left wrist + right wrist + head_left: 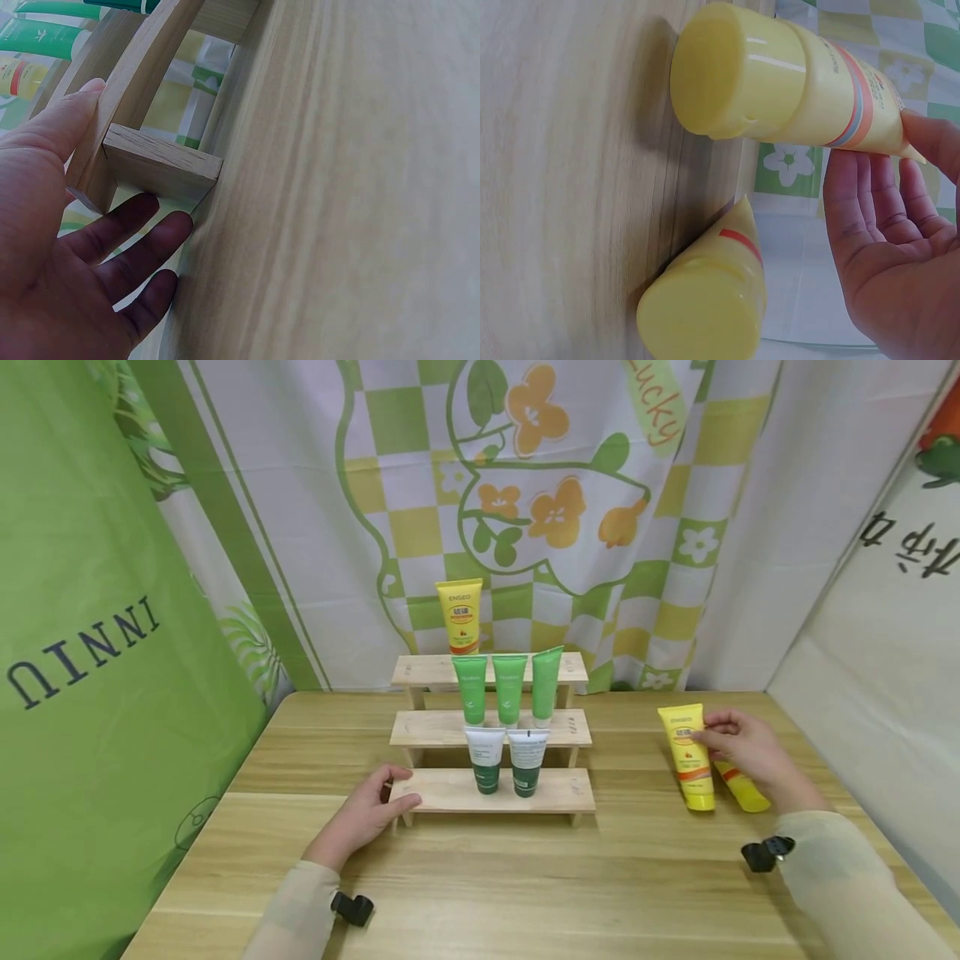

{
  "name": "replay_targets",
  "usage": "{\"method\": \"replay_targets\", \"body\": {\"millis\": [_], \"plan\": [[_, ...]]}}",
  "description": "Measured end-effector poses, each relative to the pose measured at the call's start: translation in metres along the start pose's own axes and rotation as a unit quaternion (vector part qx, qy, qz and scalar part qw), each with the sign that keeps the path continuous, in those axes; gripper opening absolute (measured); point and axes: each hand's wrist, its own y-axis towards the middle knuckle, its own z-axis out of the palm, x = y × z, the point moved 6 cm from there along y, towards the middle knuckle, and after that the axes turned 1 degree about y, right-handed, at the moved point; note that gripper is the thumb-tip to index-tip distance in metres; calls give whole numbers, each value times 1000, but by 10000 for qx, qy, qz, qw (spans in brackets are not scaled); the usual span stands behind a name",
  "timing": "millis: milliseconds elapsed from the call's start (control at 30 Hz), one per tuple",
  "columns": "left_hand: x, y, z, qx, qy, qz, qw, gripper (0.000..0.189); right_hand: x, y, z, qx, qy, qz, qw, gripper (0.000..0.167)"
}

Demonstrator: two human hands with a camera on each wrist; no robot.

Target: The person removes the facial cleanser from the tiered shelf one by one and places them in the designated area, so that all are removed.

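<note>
My right hand [750, 753] pinches a yellow squeeze tube [686, 758] between thumb and fingers. In the right wrist view its wide cap [739, 75] points down, just above the table. A second yellow tube [705, 300] lies on the table beside it, partly hidden by the hand in the head view. My left hand [371, 810] grips the left end of the lowest step of a three-step wooden display stand [442, 789]. The thumb [64, 120] lies on the board, and the other fingers hang loosely near the stand's leg [161, 161].
On the stand's top step is a yellow tube [460, 614]. The middle step bears green tubes [509, 685], and the lowest holds two white-and-dark-green tubes [486, 760]. A patterned curtain [420, 485] hangs behind the wooden table [510, 893].
</note>
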Motion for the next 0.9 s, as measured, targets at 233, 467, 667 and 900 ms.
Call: {"method": "replay_targets", "body": {"millis": [233,467,667,900], "plan": [[-1,1,0,1,2,21,10000,54,-1,-3,-4,-27,-67,165,9998,51],[-1,0,0,-7,-23,3,10000,53,-2,-2,-4,-5,-299,322,9990,54],[-1,0,2,-3,-29,50,10000,52,-7,3,-4,-11,-408,483,9980,57],[-2,-1,0,11,-73,-4,10000,52,-8,5,-1,-23,-488,613,9969,59]]}}
